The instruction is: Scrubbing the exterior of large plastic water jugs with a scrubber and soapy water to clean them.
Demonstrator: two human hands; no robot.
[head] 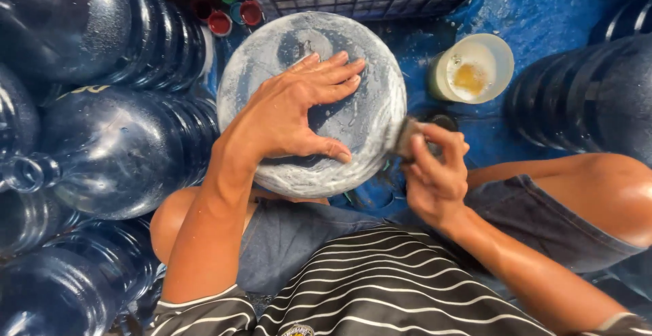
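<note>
Standing on end between the person's knees, the water jug (367, 115) points its soapy base up at the camera. The left hand (292, 115) lies flat on it, fingers spread; the right hand (435, 176) grips a scrubbing pad (406, 137) against its rim. Just beside the jug, a white cup (499, 54) holds yellowish liquid.

I have my left hand (299, 108) spread flat, fingers splayed (thumb wide apart), while my right hand (435, 173) is curled closed, wrist bent.
</note>
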